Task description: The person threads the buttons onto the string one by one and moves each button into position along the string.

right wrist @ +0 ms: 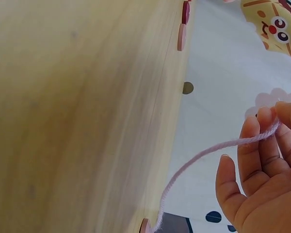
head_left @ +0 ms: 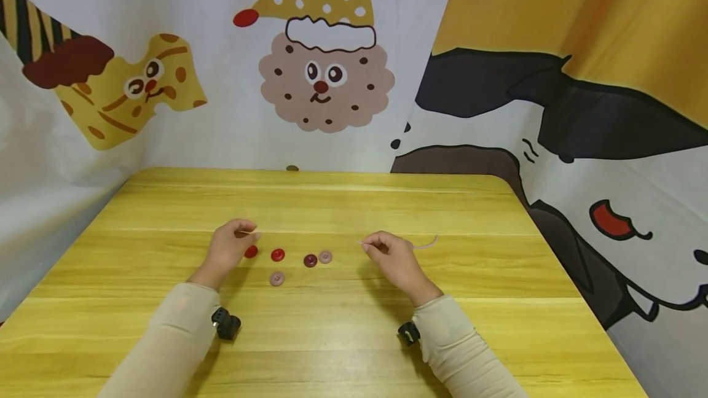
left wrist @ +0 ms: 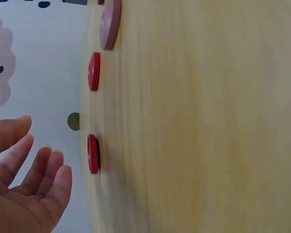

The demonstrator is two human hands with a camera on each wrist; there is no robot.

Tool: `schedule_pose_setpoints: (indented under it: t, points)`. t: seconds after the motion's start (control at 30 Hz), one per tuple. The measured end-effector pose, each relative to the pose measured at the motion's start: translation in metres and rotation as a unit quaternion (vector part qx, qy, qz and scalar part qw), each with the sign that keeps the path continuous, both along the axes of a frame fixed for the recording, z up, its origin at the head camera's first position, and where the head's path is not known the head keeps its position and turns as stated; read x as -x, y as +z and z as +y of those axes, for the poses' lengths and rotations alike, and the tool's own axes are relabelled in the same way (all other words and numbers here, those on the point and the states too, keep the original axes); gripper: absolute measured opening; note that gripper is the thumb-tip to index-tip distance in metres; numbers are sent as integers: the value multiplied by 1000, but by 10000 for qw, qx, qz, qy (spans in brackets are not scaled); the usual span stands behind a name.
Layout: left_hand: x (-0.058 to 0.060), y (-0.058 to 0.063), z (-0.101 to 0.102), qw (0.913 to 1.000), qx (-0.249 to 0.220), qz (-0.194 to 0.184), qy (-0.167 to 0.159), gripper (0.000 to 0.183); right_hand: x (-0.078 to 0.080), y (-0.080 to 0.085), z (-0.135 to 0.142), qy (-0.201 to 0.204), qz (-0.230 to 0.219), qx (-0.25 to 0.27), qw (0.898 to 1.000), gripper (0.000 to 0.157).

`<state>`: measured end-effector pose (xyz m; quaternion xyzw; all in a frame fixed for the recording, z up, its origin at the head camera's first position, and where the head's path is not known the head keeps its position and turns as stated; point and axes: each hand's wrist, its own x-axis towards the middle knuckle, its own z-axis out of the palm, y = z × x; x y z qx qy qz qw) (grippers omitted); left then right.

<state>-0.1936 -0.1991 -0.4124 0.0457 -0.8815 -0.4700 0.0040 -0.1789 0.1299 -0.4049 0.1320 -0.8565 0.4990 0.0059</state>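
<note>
My right hand point(head_left: 391, 260) pinches a lilac yarn point(right wrist: 199, 156) between thumb and fingers. A short end pokes out left of the fingertips, and the rest trails right of the hand. In the right wrist view, the yarn runs down to a pinkish button point(right wrist: 145, 226) at the lower edge. Over the table's left side, my left hand point(head_left: 225, 250) hovers by a red button point(head_left: 251, 252), thumb and fingers slightly apart with nothing seen between them. Right of it lie another red button point(head_left: 278, 255), a dark red button point(head_left: 310, 260) and a dusty pink button point(head_left: 325, 257).
Another dusty pink button point(head_left: 277, 279) lies nearer the front on the wooden table point(head_left: 332, 336). Behind the table hangs a cartoon-printed curtain point(head_left: 210, 134), which continues down the right side. A small black device point(head_left: 226, 323) sits at the left wrist.
</note>
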Motion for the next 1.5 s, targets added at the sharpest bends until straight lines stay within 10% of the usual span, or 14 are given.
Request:
schedule_pose_setpoints:
  t: [1.5]
  points:
    - [4, -2, -11, 9840, 1353, -557, -1016, 29, 0, 0, 1, -24, -183, 100, 9998, 13]
